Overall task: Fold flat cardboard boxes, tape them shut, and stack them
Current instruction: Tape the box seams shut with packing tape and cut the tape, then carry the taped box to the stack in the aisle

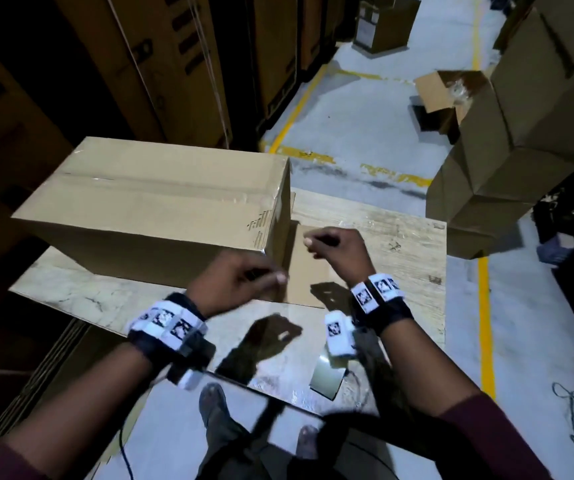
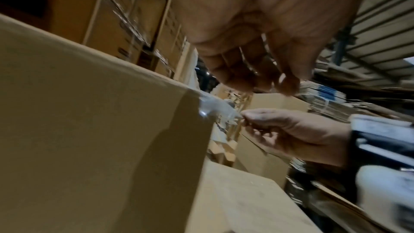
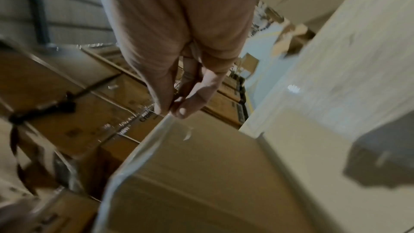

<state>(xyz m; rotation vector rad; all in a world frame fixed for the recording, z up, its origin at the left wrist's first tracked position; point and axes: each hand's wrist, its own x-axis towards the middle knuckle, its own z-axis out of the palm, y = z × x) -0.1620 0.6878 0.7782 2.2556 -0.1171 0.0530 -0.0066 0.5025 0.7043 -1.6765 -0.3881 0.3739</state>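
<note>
Head view: a closed cardboard box [image 1: 161, 202] sits on my pale wood-grain desk [image 1: 382, 237], with stacked cartons and a yellow-lined floor around.
My right grip [image 1: 337, 247] pinches clear tape [image 2: 215, 109] at the box's near corner (thumb against forefinger); my left grip [image 1: 240, 282] hovers beside that corner, fingers curled, holding nothing I can see.

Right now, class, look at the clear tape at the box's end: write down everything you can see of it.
The clear tape is a thin, glossy, see-through strip, slightly crinkled. One end sticks at the top corner of the brown cardboard box; the loose end is pinched by the right hand. A taped seam runs along the box's top. The left hand, fingers curled, is at the box's near corner; whether it touches the tape cannot be told.
</note>
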